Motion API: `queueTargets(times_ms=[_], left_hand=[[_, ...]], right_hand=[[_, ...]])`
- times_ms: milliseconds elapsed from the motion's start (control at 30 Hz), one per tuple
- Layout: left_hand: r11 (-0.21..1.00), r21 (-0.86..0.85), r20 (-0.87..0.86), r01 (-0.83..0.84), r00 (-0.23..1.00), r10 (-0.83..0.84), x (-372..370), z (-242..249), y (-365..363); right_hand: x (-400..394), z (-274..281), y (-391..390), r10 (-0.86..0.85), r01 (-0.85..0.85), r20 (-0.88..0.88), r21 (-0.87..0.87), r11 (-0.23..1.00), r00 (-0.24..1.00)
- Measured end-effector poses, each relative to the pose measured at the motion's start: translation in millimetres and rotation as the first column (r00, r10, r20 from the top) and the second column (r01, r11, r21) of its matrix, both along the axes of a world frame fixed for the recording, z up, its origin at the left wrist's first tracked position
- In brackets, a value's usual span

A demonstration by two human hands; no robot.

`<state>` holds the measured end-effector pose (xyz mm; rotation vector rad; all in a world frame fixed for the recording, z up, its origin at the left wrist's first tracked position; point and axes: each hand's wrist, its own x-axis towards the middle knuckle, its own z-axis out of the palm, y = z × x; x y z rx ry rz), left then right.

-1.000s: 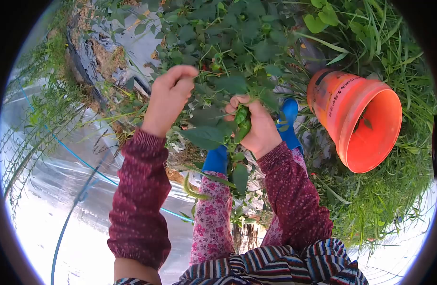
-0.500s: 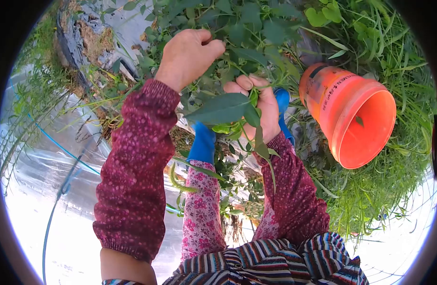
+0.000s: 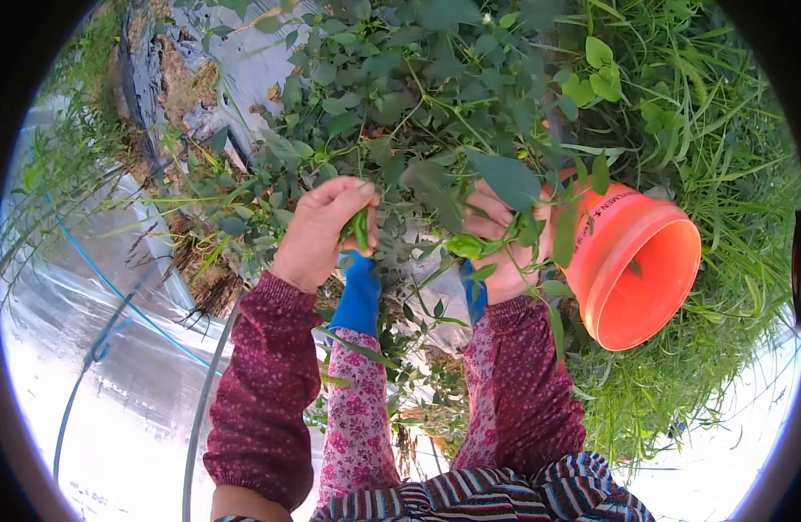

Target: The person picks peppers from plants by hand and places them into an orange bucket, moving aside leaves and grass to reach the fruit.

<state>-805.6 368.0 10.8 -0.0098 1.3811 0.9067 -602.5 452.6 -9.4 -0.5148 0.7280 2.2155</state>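
My left hand (image 3: 324, 233) is closed, pinching a green pepper (image 3: 358, 230) between thumb and fingers, low over the pepper plant (image 3: 392, 113). To its right, my right hand (image 3: 513, 265) has its fingers curled in. A bright green pepper (image 3: 464, 246) pokes out at the right hand's inner side. Dark leaves (image 3: 506, 180) hang in front of that hand and hide part of its fingers and palm. Just right of it, an orange bucket (image 3: 631, 270) lies tilted with its mouth toward me and a small leaf inside.
Blue boots (image 3: 358, 291) stand below the hands among stems. Tall grass (image 3: 731, 191) grows on the right. Torn grey plastic sheeting (image 3: 244, 61) lies at upper left, and clear film with a blue cord (image 3: 113, 280) runs along the left.
My left hand has come down toward me and now shows a green pepper in its grip. My right hand has shifted right and down, nearer the bucket. The view has shifted too.
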Motion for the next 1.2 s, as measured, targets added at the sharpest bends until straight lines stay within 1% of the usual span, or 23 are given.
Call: queueTargets(times_ms=[33,67,100,133,167,233,267,300,333,400,633,667,733,767,833,867,933,967,1000,1033,1067,1133,1200], left_hand=[[0.992,0.006,0.173,-0.130,0.977,0.127,0,-5,-11],[0.990,-0.014,0.234,-0.138,0.963,0.137,-1,-8,-17],[0.988,-0.006,0.233,-0.151,0.961,0.149,-1,-9,-17],[0.985,-0.020,0.209,-0.170,0.963,0.170,3,-10,-16],[0.982,-0.029,0.187,-0.188,0.964,0.190,4,-12,-15],[0.979,0.016,0.205,-0.201,0.959,0.194,-4,-22,-9],[0.981,0.035,0.183,-0.192,0.966,0.182,-6,-28,-4],[0.982,0.056,0.165,-0.182,0.971,0.171,-6,-33,1],[0.993,0.039,0.148,-0.112,0.983,0.105,-5,-36,5],[0.992,0.040,0.148,-0.119,0.983,0.112,4,-47,8],[0.991,0.037,0.116,-0.128,0.986,0.123,16,-71,41],[0.992,0.071,0.035,-0.102,0.994,0.100,19,-73,52],[0.989,0.145,-0.178,-0.036,0.982,0.062,24,-82,73],[0.988,0.149,-0.175,-0.033,0.983,0.059,27,-81,80],[0.989,0.145,-0.091,0.001,0.996,0.012,35,-74,96],[0.988,0.152,-0.084,0.012,0.996,0.000,36,-71,101],[0.971,0.214,0.316,-0.111,0.948,0.039,27,-66,104],[0.964,0.077,-0.035,0.253,0.967,-0.251,31,-84,116],[0.815,-0.178,-0.249,0.551,0.776,-0.580,34,-97,129],[0.805,-0.177,-0.248,0.567,0.766,-0.594,37,-105,125],[0.856,-0.160,-0.226,0.492,0.825,-0.517,39,-99,119],[0.912,-0.173,-0.191,0.372,0.896,-0.402,40,-76,112],[0.874,-0.136,-0.165,0.467,0.859,-0.485,24,-67,108]], right_hand=[[0,2,8,0.010,-0.010,0.007,0.003,1.000,1.000],[-1,1,20,0.049,-0.051,0.013,0.202,0.978,0.999],[-5,3,34,0.089,-0.089,0.020,0.394,0.915,0.996],[-7,9,48,0.103,-0.103,0.020,0.395,0.913,0.994],[-13,21,64,0.103,-0.263,0.431,0.329,0.907,0.896],[-18,23,95,0.091,-0.391,0.768,0.217,0.894,0.635],[-19,14,114,0.194,-0.347,0.440,0.301,0.888,0.877],[-21,8,132,0.282,-0.278,0.042,0.356,0.892,0.959],[-26,8,149,0.293,-0.293,0.055,0.361,0.885,0.955],[-38,12,179,0.318,-0.399,0.247,0.457,0.795,0.915],[-56,21,193,0.364,-0.488,0.335,0.461,0.741,0.869],[-60,23,192,0.315,-0.608,0.572,0.442,0.659,0.758],[-68,27,179,0.397,-0.638,0.519,0.455,0.622,0.757],[-73,31,168,0.481,-0.662,0.457,0.469,0.585,0.749],[-105,78,132,0.235,-0.768,0.823,0.325,0.552,0.517],[-112,80,118,0.223,-0.764,0.828,0.323,0.559,0.514],[-126,78,95,0.256,-0.845,0.847,0.341,0.411,0.466],[-132,75,86,0.272,-0.876,0.855,0.346,0.335,0.442],[-135,72,77,0.287,-0.901,0.863,0.348,0.258,0.415],[-137,67,70,0.290,-0.908,0.866,0.349,0.230,0.407],[-139,63,63,0.292,-0.915,0.870,0.351,0.200,0.398],[-146,44,43,-0.121,-0.908,0.904,0.394,-0.143,0.411],[-146,40,33,-0.488,-0.858,0.738,0.243,-0.453,0.467]])
